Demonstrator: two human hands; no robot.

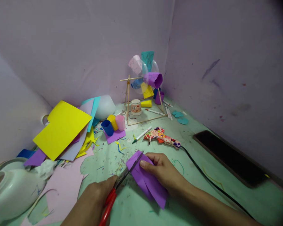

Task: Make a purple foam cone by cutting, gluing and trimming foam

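A piece of purple paper (145,182) is gripped along its right side by my right hand (160,171), thumb on top. My left hand (96,191) is closed around the red handles of a pair of scissors (111,197). The scissor blades lie across the upper left part of the paper. A slit shows in the paper's lower part. Just beyond it lie a flower-patterned glue gun (161,138) and a white marker (142,134) with a green tip.
A stick frame (128,100) carrying a wheel of colored paper cups stands at the back. Small paper rolls (108,128) stand left of center. Yellow sheets (63,130), pink paper (63,185) and a white container (16,191) fill the left. A phone (228,157) and black cord (209,177) lie right.
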